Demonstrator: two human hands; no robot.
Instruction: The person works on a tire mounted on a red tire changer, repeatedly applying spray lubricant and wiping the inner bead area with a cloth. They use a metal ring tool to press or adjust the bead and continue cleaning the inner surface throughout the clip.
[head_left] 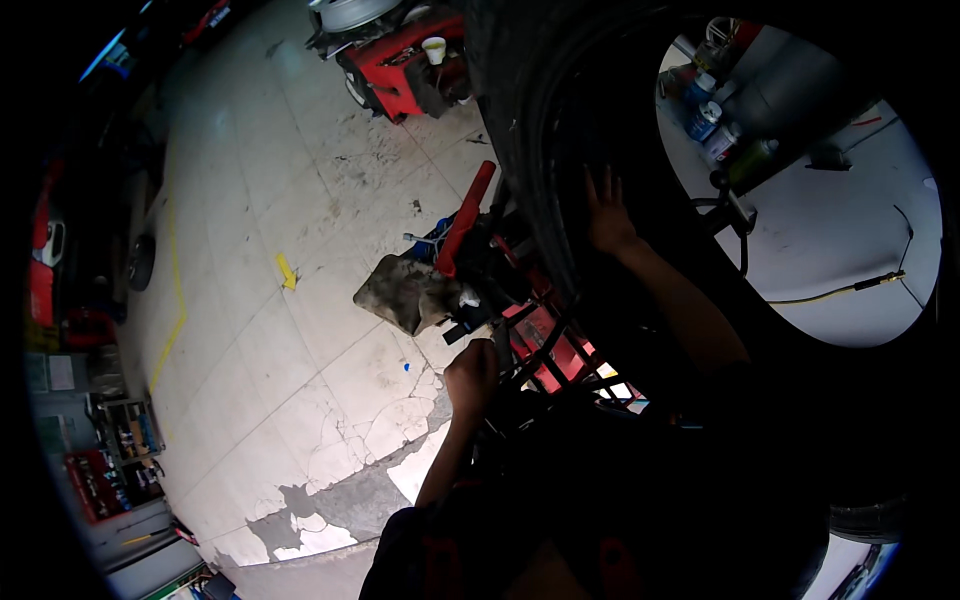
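Observation:
A large black tire (pixel 522 130) stands upright before me, its round opening on the right side. My right hand (pixel 606 212) reaches against its dark rubber, fingers stretched out and slightly apart. Lower and to the left, my left hand (pixel 472 378) is closed in a fist beside a dark metal frame; what it grips, if anything, is hidden. Just above that fist juts a short black flat piece (pixel 463 330). Next to it are a red-handled lever (pixel 467 220) and a grimy grey pad (pixel 405 292).
Through the tire opening show several spray cans (pixel 704 120) and a yellow hose (pixel 840 292) on a pale surface. A red machine (pixel 400 75) with a cup (pixel 433 50) stands ahead. The tiled floor (pixel 240 260) has worn patches; a tool rack (pixel 130 430) stands at far left.

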